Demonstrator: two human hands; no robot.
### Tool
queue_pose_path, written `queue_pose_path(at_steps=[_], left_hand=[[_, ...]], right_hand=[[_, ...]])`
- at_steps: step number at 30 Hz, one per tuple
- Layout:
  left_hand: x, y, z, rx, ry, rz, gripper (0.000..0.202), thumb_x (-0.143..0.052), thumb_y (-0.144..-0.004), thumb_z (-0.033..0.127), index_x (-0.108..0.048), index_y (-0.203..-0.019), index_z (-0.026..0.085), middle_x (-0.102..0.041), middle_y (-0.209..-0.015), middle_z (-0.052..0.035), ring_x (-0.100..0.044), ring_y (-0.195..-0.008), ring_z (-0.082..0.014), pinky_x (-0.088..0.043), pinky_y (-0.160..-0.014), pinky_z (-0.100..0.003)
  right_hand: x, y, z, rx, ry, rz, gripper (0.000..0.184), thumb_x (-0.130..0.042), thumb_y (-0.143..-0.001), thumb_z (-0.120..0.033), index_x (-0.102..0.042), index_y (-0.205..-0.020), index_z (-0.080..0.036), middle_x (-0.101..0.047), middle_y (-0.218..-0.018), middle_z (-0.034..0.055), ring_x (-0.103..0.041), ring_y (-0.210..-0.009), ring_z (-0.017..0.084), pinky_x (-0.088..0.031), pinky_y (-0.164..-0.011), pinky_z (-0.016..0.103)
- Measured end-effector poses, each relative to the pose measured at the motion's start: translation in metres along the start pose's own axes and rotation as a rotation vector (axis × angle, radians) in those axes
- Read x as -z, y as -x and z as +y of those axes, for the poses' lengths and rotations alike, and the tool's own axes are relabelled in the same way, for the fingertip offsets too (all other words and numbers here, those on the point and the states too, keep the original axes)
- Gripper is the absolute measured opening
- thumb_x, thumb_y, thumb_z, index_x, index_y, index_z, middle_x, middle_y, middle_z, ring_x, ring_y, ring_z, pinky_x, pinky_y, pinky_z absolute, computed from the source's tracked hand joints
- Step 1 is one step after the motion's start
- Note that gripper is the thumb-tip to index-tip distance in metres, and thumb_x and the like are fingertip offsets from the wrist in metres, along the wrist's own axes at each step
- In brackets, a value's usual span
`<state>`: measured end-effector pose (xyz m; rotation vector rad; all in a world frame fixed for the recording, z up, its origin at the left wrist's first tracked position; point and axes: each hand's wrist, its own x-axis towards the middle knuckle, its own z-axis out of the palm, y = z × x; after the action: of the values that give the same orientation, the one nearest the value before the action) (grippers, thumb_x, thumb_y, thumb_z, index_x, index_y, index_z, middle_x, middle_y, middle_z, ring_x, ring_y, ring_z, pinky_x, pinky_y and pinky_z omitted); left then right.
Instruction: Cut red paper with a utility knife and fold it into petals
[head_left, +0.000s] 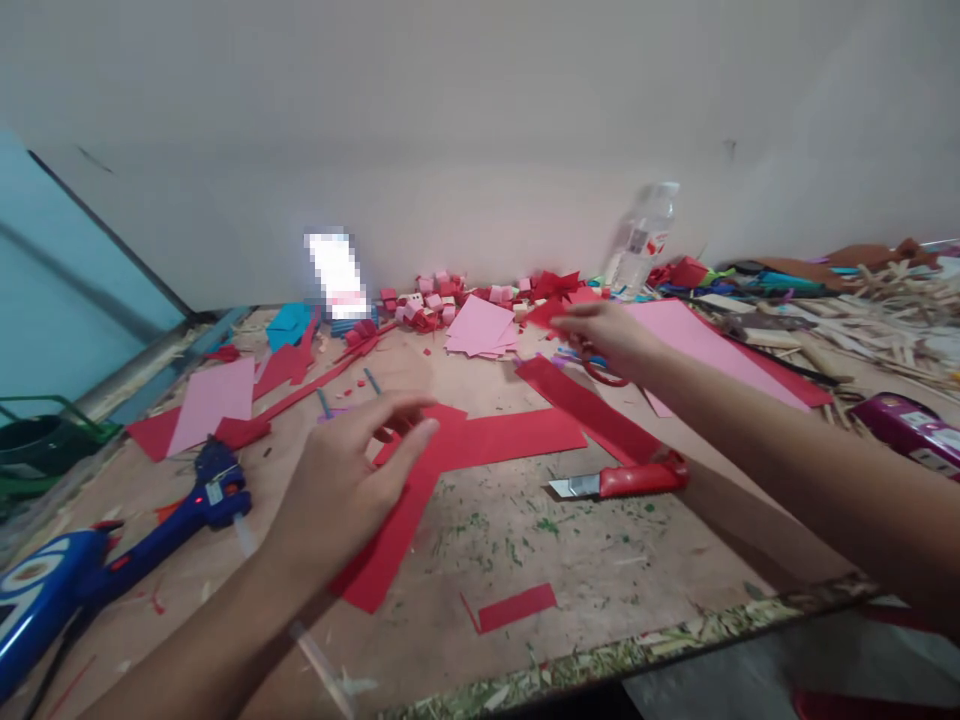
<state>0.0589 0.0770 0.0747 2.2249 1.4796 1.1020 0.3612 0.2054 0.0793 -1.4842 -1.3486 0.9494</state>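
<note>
My left hand [349,480] is just over a strip of red foam sheet [401,540], thumb and fingers apart. More red strips lie crosswise beside it, one pointing right [517,437] and another slanting [592,410] toward the cutter. My right hand [607,335] reaches to the back of the table, its fingers closed on the edge of a red foam piece [545,314]. Under that hand are red-handled scissors [604,375], partly hidden. A red utility knife [637,480] lies with its blade out, pointing left. Near the front edge lies a small red rectangle [517,608].
A blue glue gun [217,490] lies at left, its light on. Pink sheets [480,327] and small pink and red cubes [431,300] sit at the back, near a plastic bottle [649,240] and a lit phone [337,275]. Wood sticks [892,310] are heaped at right.
</note>
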Motion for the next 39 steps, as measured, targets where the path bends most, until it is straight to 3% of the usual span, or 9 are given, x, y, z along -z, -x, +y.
queue_pose_path(at_steps=[1, 4, 8, 14, 17, 20, 26, 33, 39], left_hand=[[0.003, -0.002, -0.003, 0.028, -0.016, 0.018, 0.021, -0.060, -0.099, 0.041, -0.076, -0.106, 0.028, -0.080, -0.097, -0.0004, -0.071, -0.084, -0.0211, -0.058, -0.082, -0.035], [0.007, -0.008, -0.013, 0.080, -0.057, 0.013, 0.024, -0.059, -0.099, 0.043, -0.076, -0.102, 0.026, -0.080, -0.098, -0.0029, -0.072, -0.084, -0.0226, -0.059, -0.080, -0.036], [0.006, -0.013, -0.031, 0.025, -0.189, -0.134, 0.032, -0.057, -0.098, 0.044, -0.076, -0.113, 0.022, -0.079, -0.117, -0.0091, -0.073, -0.107, -0.0298, -0.059, -0.094, -0.047], [-0.001, -0.010, -0.046, 0.004, -0.380, -0.596, 0.095, -0.074, -0.083, 0.067, -0.048, -0.159, 0.016, -0.035, -0.170, -0.0208, -0.033, -0.157, -0.0443, -0.030, -0.124, -0.065], [-0.003, -0.009, -0.049, 0.035, -0.382, -0.695, 0.095, -0.068, -0.086, 0.072, -0.042, -0.162, 0.021, -0.029, -0.173, -0.0160, -0.024, -0.161, -0.0423, -0.019, -0.128, -0.066], [-0.004, -0.011, -0.051, 0.032, -0.369, -0.688, 0.088, -0.063, -0.091, 0.070, -0.041, -0.163, 0.024, -0.031, -0.173, -0.0134, -0.025, -0.161, -0.0404, -0.020, -0.128, -0.064], [-0.005, -0.011, -0.054, -0.024, -0.298, -0.596, 0.083, -0.062, -0.095, 0.061, -0.041, -0.162, 0.018, -0.037, -0.171, -0.0156, -0.035, -0.158, -0.0336, -0.028, -0.128, -0.053], [-0.005, -0.011, -0.051, 0.132, -0.412, -0.371, 0.082, -0.077, -0.083, 0.062, -0.053, -0.146, 0.015, -0.062, -0.143, -0.0260, -0.059, -0.133, -0.0481, -0.047, -0.108, -0.065], [-0.002, -0.014, -0.048, 0.122, -0.347, -0.327, 0.082, -0.080, -0.082, 0.041, -0.043, -0.154, 0.026, -0.044, -0.160, -0.0197, -0.050, -0.145, -0.0439, -0.047, -0.112, -0.061]], right_hand=[[0.007, -0.020, 0.000, -0.001, -0.022, 0.113, 0.003, -0.067, -0.090, -0.019, -0.069, -0.090, -0.016, -0.060, -0.070, 0.0000, -0.044, -0.052, 0.008, -0.035, -0.046, 0.019], [0.026, -0.062, 0.000, -0.011, -0.051, 0.334, 0.038, -0.064, -0.090, -0.018, -0.062, -0.129, -0.018, -0.067, -0.102, 0.0067, -0.054, -0.062, 0.009, -0.045, -0.052, 0.020], [0.032, -0.062, 0.005, 0.050, -0.019, 0.395, 0.061, -0.062, -0.086, -0.012, -0.054, -0.147, -0.013, -0.066, -0.125, 0.0155, -0.065, -0.079, 0.014, -0.054, -0.065, 0.026], [0.011, 0.000, 0.004, 0.179, 0.122, 0.066, 0.027, -0.075, -0.084, -0.020, -0.081, -0.110, -0.016, -0.078, -0.107, 0.0107, -0.070, -0.089, 0.022, -0.059, -0.080, 0.036], [0.002, 0.026, -0.002, 0.294, 0.307, -0.223, 0.020, -0.076, -0.085, -0.027, -0.083, -0.102, -0.020, -0.081, -0.105, 0.0087, -0.072, -0.096, 0.025, -0.056, -0.093, 0.041], [-0.004, 0.043, -0.004, 0.427, 0.525, -0.434, 0.025, -0.072, -0.090, -0.034, -0.082, -0.109, -0.021, -0.081, -0.114, 0.0094, -0.073, -0.104, 0.027, -0.055, -0.094, 0.043], [-0.017, 0.064, -0.008, 0.445, 0.598, -0.506, 0.028, -0.066, -0.097, -0.038, -0.080, -0.115, -0.022, -0.081, -0.117, 0.0086, -0.074, -0.105, 0.027, -0.055, -0.090, 0.041], [-0.027, 0.082, -0.018, 0.420, 0.417, -0.524, 0.023, -0.067, -0.095, -0.035, -0.082, -0.110, -0.025, -0.082, -0.116, 0.0056, -0.074, -0.108, 0.026, -0.056, -0.092, 0.038], [-0.044, 0.094, -0.017, 0.474, 0.361, -0.583, 0.021, -0.066, -0.096, -0.029, -0.081, -0.107, -0.021, -0.082, -0.113, 0.0083, -0.075, -0.102, 0.024, -0.057, -0.089, 0.036]])
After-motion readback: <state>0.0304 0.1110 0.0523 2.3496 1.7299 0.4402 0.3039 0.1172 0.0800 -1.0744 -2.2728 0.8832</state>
